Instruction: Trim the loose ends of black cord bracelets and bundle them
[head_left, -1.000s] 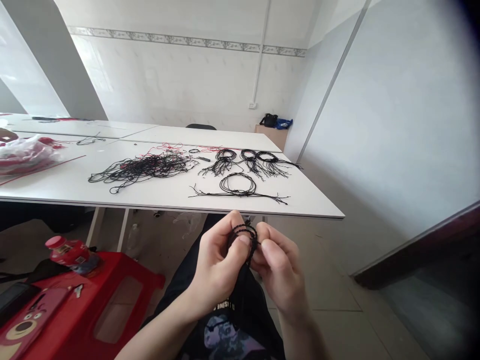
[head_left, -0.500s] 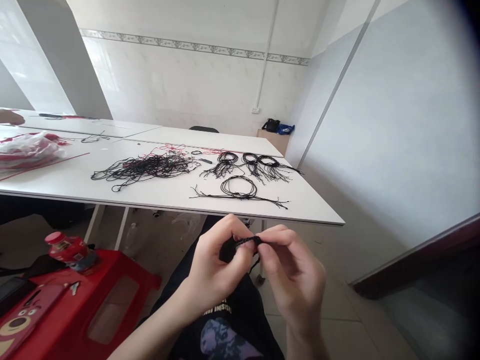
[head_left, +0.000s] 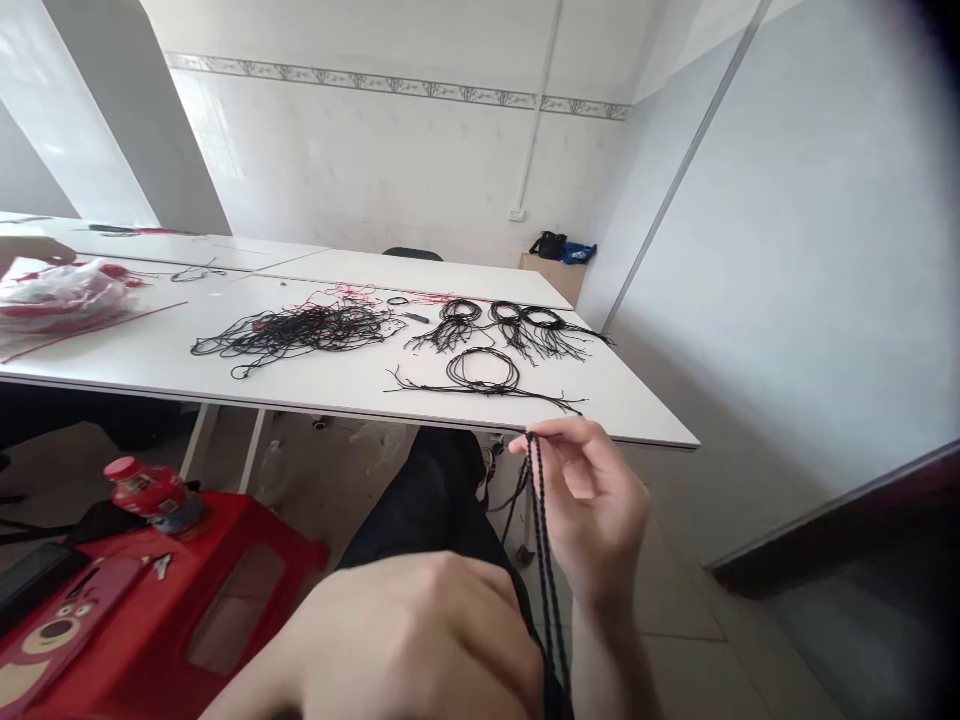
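Note:
My right hand [head_left: 592, 500] pinches a black braided cord [head_left: 541, 540] between thumb and index finger, just off the table's front edge. From that pinch two strands hang straight down, close together. More dark cord dangles behind them. Low in the view, close to the camera, my left hand [head_left: 427, 640] is curled with its back towards me. The lower part of the strands runs taut to its fingers, whose tips are hidden. On the white table [head_left: 337, 390] lie a coiled black cord bundle [head_left: 484, 370], further black coils [head_left: 510, 315] and a tangled heap of black cord [head_left: 307, 330].
A small dark tool [head_left: 415, 317] lies beside the heap. At left, another person's hand [head_left: 34, 250] is over a plastic bag [head_left: 67, 290] of red cord. Below, a red stool [head_left: 247, 560] holds a red-capped bottle [head_left: 146, 487], keys [head_left: 162, 566] and a bear-face case [head_left: 64, 630].
My left hand has left the pinch point and come down towards my body, drawing the strands out long. My right hand has risen slightly and keeps its pinch. The other person's hand has reached the bag.

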